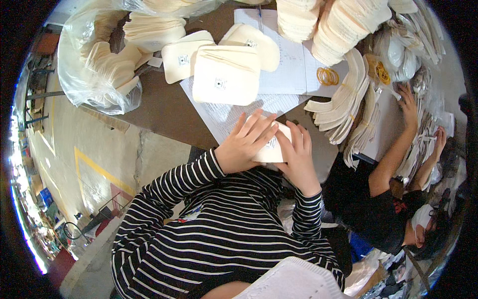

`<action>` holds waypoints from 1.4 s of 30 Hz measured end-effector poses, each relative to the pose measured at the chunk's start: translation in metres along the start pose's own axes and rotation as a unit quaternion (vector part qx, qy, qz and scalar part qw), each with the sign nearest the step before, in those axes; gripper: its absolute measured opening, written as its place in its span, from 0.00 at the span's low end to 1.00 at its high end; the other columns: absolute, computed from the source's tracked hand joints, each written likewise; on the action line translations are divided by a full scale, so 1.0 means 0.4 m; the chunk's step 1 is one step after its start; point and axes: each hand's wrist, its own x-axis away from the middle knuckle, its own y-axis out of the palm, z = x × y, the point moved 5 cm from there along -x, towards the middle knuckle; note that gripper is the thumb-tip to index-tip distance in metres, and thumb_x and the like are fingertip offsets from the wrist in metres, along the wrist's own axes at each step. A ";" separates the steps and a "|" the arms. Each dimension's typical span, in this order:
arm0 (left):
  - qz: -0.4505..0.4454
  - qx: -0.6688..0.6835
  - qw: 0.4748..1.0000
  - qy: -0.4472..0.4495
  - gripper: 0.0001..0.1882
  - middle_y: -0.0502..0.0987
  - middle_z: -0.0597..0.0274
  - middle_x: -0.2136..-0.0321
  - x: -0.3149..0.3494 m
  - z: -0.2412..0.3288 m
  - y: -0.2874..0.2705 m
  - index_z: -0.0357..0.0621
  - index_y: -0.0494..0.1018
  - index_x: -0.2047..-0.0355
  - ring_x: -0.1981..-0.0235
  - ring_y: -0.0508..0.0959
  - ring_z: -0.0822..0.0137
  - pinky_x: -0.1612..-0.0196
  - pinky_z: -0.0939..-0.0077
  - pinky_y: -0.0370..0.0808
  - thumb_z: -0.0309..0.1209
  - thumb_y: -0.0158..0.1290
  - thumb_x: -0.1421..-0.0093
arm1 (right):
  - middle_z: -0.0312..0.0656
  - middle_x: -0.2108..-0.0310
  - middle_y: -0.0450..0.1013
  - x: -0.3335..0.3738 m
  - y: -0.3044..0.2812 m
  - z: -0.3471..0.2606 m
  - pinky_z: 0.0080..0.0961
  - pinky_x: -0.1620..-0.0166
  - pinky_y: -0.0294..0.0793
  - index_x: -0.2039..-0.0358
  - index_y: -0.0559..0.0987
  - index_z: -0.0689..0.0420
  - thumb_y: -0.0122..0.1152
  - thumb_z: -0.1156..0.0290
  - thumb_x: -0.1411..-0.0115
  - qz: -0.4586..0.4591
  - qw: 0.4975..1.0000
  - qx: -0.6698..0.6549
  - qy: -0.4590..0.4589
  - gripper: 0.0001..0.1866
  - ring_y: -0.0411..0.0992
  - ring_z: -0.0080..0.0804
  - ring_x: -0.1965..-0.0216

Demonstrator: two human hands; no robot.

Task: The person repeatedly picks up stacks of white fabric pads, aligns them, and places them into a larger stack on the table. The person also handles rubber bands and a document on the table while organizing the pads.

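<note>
A small stack of cream pads, or a single thick one (271,153), with rounded corners and a dark printed mark is held close to my body at the table's edge. My left hand (245,144) lies over its left part, fingers stretched across the top. On the other side, my right hand (300,154) grips the right edge with the thumb on the upper face. How many layers are held is hidden by the fingers. Just beyond my hands lies a thicker stack of similar pads (226,74), with more marked pads (181,57) partly beneath it.
Printed sheets (284,60) lie under the stacks. A clear plastic bag (74,65) of pads sits at left; tall pad stacks (343,30) stand at the far right. Yellow rubber bands (327,76) lie near bundled cream strips (343,107). A co-worker's hands (408,107) work at right.
</note>
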 end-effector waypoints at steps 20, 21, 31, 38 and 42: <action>0.337 0.312 0.851 -0.256 0.29 0.72 0.58 0.58 0.082 -0.349 -0.160 0.34 0.70 0.51 0.56 0.73 0.69 0.51 0.76 0.72 0.25 0.69 0.52 | 0.49 0.37 0.63 -0.177 -0.108 -0.185 0.44 0.36 0.63 0.42 0.73 0.54 0.67 0.73 0.44 0.131 0.976 -0.127 -0.119 0.28 0.61 0.52 0.36; 0.336 0.317 0.855 -0.235 0.27 0.73 0.59 0.58 0.089 -0.343 -0.159 0.35 0.69 0.52 0.56 0.74 0.69 0.51 0.76 0.73 0.23 0.68 0.52 | 0.49 0.36 0.62 -0.187 -0.097 -0.177 0.42 0.36 0.63 0.41 0.72 0.55 0.67 0.74 0.45 0.130 0.977 -0.134 -0.106 0.30 0.61 0.51 0.36; 0.312 0.448 0.835 -0.071 0.38 0.70 0.58 0.49 0.129 -0.304 -0.167 0.43 0.57 0.42 0.46 0.72 0.65 0.41 0.70 0.68 0.16 0.64 0.50 | 0.53 0.40 0.64 -0.240 -0.012 -0.165 0.47 0.37 0.64 0.37 0.67 0.53 0.65 0.77 0.47 0.088 0.983 -0.139 -0.079 0.35 0.63 0.55 0.39; 0.298 0.286 0.902 -0.126 0.56 0.65 0.54 0.38 0.130 -0.283 -0.150 0.40 0.48 0.31 0.35 0.63 0.59 0.30 0.60 0.54 0.22 0.71 0.55 | 0.48 0.49 0.71 -0.229 -0.019 -0.192 0.43 0.41 0.69 0.40 0.71 0.51 0.63 0.77 0.46 0.117 0.991 0.033 -0.061 0.31 0.69 0.51 0.48; 0.323 0.314 0.883 -0.132 0.44 0.74 0.53 0.46 0.142 -0.276 -0.137 0.38 0.58 0.34 0.41 0.73 0.61 0.37 0.67 0.67 0.21 0.68 0.50 | 0.48 0.53 0.72 -0.234 -0.007 -0.190 0.42 0.44 0.70 0.41 0.72 0.53 0.64 0.76 0.45 0.085 0.995 -0.021 -0.037 0.29 0.70 0.50 0.49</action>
